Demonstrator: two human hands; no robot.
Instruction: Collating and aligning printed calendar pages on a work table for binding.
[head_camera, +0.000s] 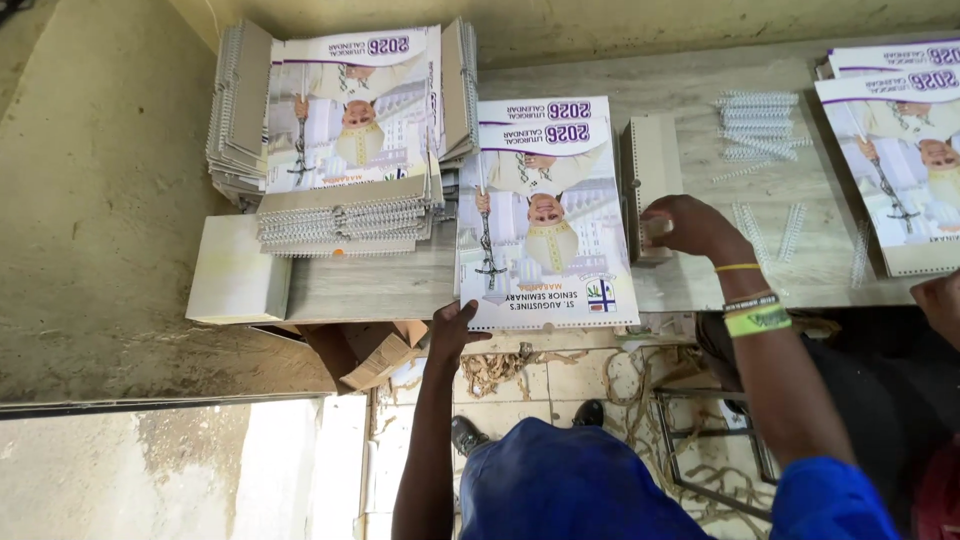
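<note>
Glossy flat calendar (545, 215) under left hand (452, 330)

bare tabletop (690, 85) behind, calendar stack (345, 150) blocking left, wire coils (757, 125) right

— From my feed I can't see the fingertips of the left hand (452, 330); they tuck under the near edge of the calendar (545, 215).

— And the other one?

— The right hand (690, 225) curls over a small block (655, 235), so I can't tell how it's gripped. The calendar stack (905, 150) at far right is cut off by the edge, and the loose wire coils (757, 125) are too fine to count.
</note>
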